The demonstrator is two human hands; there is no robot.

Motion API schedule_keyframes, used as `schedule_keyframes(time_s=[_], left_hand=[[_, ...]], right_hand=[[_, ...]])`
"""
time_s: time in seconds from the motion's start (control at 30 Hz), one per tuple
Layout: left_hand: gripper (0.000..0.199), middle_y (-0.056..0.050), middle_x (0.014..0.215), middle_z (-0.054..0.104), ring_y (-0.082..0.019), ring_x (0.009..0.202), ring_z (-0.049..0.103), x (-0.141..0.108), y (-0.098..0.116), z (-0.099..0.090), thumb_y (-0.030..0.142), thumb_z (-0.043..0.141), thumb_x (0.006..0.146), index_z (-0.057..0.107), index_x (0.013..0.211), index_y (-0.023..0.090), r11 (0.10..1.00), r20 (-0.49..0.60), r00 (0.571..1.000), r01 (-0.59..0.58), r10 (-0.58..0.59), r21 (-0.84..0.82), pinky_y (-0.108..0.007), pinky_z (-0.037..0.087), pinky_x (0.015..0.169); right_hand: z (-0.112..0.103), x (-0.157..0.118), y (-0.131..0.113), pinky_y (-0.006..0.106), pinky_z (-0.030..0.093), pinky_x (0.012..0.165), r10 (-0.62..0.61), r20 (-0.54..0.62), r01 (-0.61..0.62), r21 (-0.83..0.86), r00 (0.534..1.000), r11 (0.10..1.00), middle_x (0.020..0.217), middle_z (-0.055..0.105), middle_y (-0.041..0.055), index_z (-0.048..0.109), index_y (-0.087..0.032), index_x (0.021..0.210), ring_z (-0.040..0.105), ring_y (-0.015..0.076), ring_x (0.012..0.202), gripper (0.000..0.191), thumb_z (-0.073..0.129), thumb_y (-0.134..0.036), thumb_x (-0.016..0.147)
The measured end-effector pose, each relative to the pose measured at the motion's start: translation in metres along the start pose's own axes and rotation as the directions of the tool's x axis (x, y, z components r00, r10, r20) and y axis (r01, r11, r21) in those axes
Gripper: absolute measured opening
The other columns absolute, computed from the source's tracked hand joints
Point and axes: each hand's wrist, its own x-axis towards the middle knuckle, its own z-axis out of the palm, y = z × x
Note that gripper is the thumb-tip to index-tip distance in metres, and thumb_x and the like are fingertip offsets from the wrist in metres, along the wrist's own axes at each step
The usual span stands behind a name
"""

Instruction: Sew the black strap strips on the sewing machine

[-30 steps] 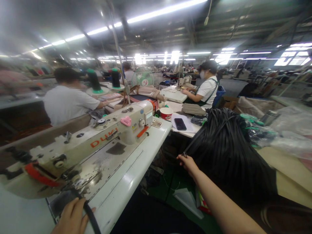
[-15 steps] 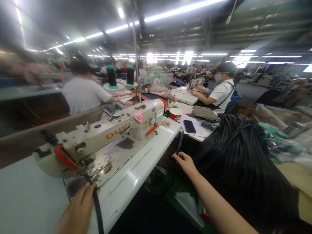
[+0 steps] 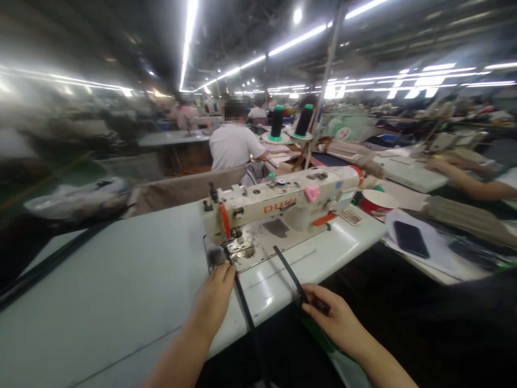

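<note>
The right hand [image 3: 335,315] has just swung in from over the gap on its right, bringing a second black strip [image 3: 288,269] in front of the sewing machine [image 3: 278,207]. Thumb and fingers are pinched nearly closed on it, its free end pointing forward over the bench [image 3: 141,269]. The left hand [image 3: 214,291] has stayed at the first black strip [image 3: 244,302], fingers together and low on the bench; I can't tell whether they grip it or just press. That strip runs from the needle area ahead of those fingers back over the near edge. With both strips now before the machine, the work looks closer to the needle.

Left of the left hand the bench lies wide and bare; ahead, the machine head crowds it. The right hand is at the near edge, with a dark gap to its right.
</note>
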Motion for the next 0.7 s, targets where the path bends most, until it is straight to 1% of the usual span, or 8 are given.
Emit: schedule_keyframes(time_s=[0.1,0.17,0.33,0.43,0.53,0.6,0.7], left_hand=[[0.034,-0.015,0.13,0.068,-0.025,0.119,0.068,0.007,0.006,-0.012,0.006,0.047,0.098,0.066,0.125,0.015,1.0,0.038,0.999,-0.008,0.007,0.018,-0.04,0.056,0.106],[0.033,-0.016,0.129,0.068,-0.025,0.119,0.068,0.01,0.007,-0.018,0.004,0.049,0.097,0.065,0.124,0.013,1.0,0.072,0.997,-0.005,0.004,0.018,-0.04,0.055,0.107],[0.029,-0.016,0.13,0.066,-0.025,0.12,0.066,0.013,0.009,-0.029,0.007,0.05,0.098,0.064,0.122,0.014,1.0,0.127,0.992,-0.003,0.005,-0.015,-0.039,0.054,0.107],[0.033,-0.015,0.131,0.065,-0.023,0.121,0.065,0.015,0.01,-0.032,0.003,0.047,0.097,0.062,0.124,0.014,1.0,0.135,0.991,0.001,0.001,-0.02,-0.038,0.054,0.107],[0.035,-0.015,0.131,0.065,-0.023,0.121,0.065,0.015,0.01,-0.033,0.003,0.044,0.097,0.061,0.125,0.015,1.0,0.14,0.99,0.018,-0.014,-0.025,-0.038,0.054,0.107],[0.033,-0.014,0.13,0.066,-0.024,0.12,0.066,0.016,0.01,-0.033,0.004,0.045,0.098,0.062,0.123,0.016,0.999,0.142,0.99,0.017,-0.012,-0.039,-0.04,0.055,0.107],[0.029,-0.016,0.128,0.067,-0.025,0.119,0.067,0.016,0.011,-0.033,0.006,0.048,0.098,0.063,0.12,0.015,0.999,0.12,0.993,0.017,-0.011,-0.05,-0.041,0.054,0.108]], right_hand=[[0.01,0.002,-0.006,0.029,0.058,0.077,-0.009,0.158,0.014,-0.027,0.987,1.0,0.089,0.074,0.0045,0.076,-0.022,0.12,0.07,0.021,0.082,0.037,0.064,-0.045,0.093],[0.018,0.004,-0.01,0.03,0.059,0.078,-0.01,0.203,0.02,-0.045,0.979,0.999,0.088,0.075,0.0048,0.076,-0.023,0.12,0.071,0.0215,0.081,0.039,0.062,-0.048,0.094],[0.038,0.012,-0.018,0.03,0.06,0.081,-0.008,0.215,0.016,-0.039,0.977,0.999,0.094,0.078,0.0072,0.076,-0.021,0.119,0.073,0.023,0.085,0.044,0.059,-0.054,0.095],[0.047,0.019,-0.024,0.031,0.06,0.078,0.013,0.228,-0.007,-0.026,0.974,1.0,0.094,0.078,0.0085,0.074,-0.018,0.122,0.073,0.0229,0.08,0.049,0.055,-0.056,0.097],[0.054,0.027,-0.03,0.035,0.061,0.081,0.039,0.217,-0.034,-0.03,0.975,0.999,0.09,0.079,0.0096,0.073,-0.016,0.126,0.073,0.0244,0.076,0.055,0.053,-0.058,0.097],[0.057,0.032,-0.032,0.039,0.062,0.086,0.045,0.192,-0.041,-0.026,0.98,0.999,0.094,0.08,0.0111,0.074,-0.016,0.127,0.075,0.0268,0.081,0.057,0.054,-0.059,0.096],[0.062,0.04,-0.033,0.043,0.06,0.094,0.034,0.151,-0.033,-0.007,0.988,0.999,0.107,0.08,0.0128,0.076,-0.018,0.126,0.075,0.0314,0.098,0.056,0.057,-0.06,0.093]])
